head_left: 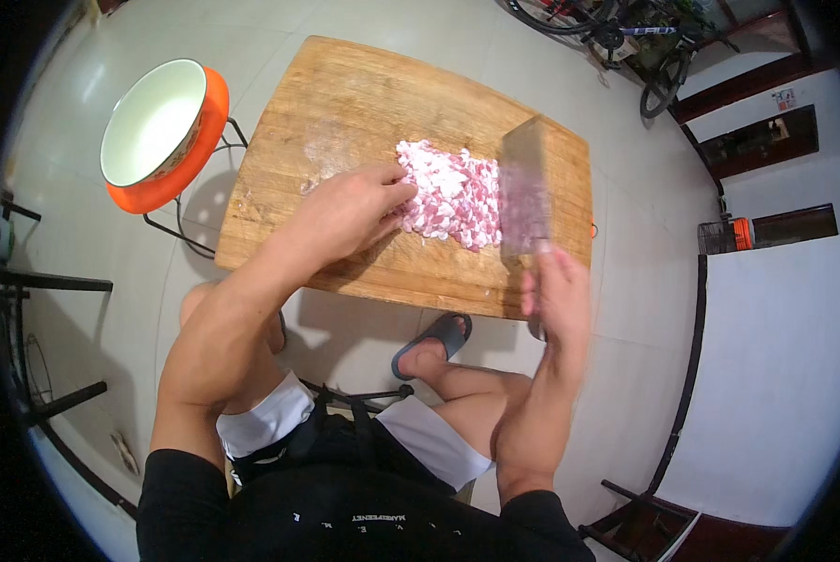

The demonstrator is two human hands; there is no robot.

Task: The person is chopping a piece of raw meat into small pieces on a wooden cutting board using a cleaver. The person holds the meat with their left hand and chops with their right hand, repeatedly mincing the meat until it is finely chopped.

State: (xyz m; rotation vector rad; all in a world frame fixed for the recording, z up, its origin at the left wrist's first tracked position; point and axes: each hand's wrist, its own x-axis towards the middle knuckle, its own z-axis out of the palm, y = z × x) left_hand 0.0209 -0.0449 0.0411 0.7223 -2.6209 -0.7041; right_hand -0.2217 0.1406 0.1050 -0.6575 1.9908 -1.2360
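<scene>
A cream bowl [153, 122] is sitting on an orange stool [146, 196] to the left of the wooden board [345, 103], standing near it but apart. Farther left, dark metal legs [59, 281] are jutting in from the side. At the far right a bicycle [612, 37] is standing on the pale tiled floor [626, 262], well apart from the board. On the near side, the person's knees are flanking the space before the board, and a grey sandal [443, 339] is showing just below its near edge. The left forearm is crossing the board's near left corner and hiding part of it.

The chopped meat [453, 197] is lying in a flat heap right of the board's middle. The cleaver [525, 187] is standing just beside the heap's right edge, its long axis running near to far: the handle is pointing toward the person, the blade away. The blade is showing blurred, so whether it is touching the board I cannot tell.

The right hand [559, 290] is closing firmly around the handle. The left hand [359, 211] is resting at the heap's left edge, fingers bending; whether they are pinching any meat I cannot tell.
</scene>
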